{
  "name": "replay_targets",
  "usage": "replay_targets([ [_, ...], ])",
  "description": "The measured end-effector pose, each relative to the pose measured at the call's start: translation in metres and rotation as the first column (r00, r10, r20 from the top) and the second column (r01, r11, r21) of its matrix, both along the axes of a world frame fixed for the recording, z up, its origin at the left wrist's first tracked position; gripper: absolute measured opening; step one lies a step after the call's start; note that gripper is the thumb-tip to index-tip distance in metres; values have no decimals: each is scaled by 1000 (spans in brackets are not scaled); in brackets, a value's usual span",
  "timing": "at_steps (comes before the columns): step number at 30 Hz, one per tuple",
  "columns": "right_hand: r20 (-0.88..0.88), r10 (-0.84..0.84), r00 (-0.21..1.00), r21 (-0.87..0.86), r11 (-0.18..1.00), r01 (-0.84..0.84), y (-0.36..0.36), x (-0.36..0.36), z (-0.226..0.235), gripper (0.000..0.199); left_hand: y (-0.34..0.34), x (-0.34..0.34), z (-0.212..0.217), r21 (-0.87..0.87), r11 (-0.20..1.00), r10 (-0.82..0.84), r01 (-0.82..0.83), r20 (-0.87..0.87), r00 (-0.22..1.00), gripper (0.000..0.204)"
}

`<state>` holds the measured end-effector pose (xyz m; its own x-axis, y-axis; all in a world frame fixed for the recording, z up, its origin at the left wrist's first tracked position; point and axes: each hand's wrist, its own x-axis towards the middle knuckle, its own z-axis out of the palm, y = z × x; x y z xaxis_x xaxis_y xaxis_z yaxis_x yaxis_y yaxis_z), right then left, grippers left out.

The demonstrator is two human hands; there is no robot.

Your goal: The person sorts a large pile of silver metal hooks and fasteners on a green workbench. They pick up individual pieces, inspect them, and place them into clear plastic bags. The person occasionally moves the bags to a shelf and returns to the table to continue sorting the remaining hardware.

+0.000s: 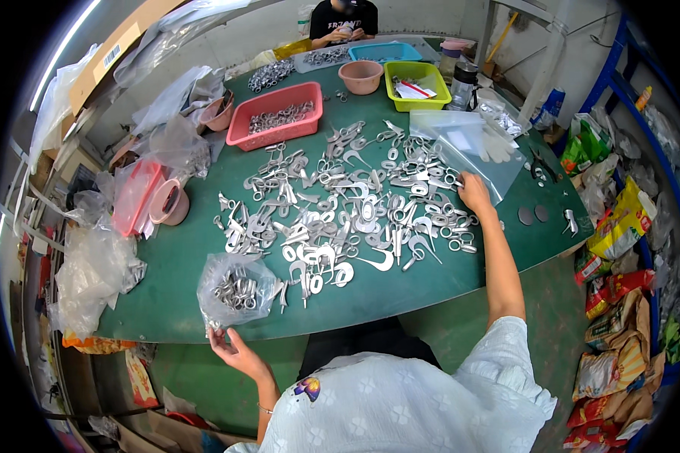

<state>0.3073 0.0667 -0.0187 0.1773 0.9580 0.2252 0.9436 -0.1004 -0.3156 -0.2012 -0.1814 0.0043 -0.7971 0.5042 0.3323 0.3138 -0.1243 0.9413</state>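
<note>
A wide spread of silver metal parts (347,211), hooks and rings, covers the green table (174,264). My left hand (230,349) is at the table's near edge, pinching the lower corner of a clear plastic bag (238,291) filled with metal parts. My right hand (474,192) reaches far out to the right side of the pile, fingers closed over small parts beside a clear flat plastic bag (468,147). Whether it holds a part is hidden by the hand.
A pink basket (277,115) of parts, a yellow-green basket (417,83), a blue tray (385,51) and a pink bowl (360,75) stand at the far side. Another person (344,21) sits across. Crumpled plastic bags (98,264) lie left; snack packets (619,302) are stacked right.
</note>
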Motion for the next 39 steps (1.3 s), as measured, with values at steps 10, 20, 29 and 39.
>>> replay_targets([
  [10, -222, 53, 974, 228, 974, -1, 24, 2, -8, 22, 5, 4, -6, 0, 998, -58, 58, 19, 998, 38],
  [20, -331, -34, 943, 118, 990, 77, 29, -6, 1, 23, 7, 6, -10, 8, 997, -74, 74, 78, 994, 36],
  [29, -791, 487, 370, -11, 594, -804, -40, -234, 87, 27, 10, 17, 4, 29, 999, -35, 36, -35, 999, 42],
  [39, -718, 695, 11, 218, 241, -946, -77, -429, 59, 27, 33, 25, 21, 49, 998, -34, 34, -6, 999, 53],
])
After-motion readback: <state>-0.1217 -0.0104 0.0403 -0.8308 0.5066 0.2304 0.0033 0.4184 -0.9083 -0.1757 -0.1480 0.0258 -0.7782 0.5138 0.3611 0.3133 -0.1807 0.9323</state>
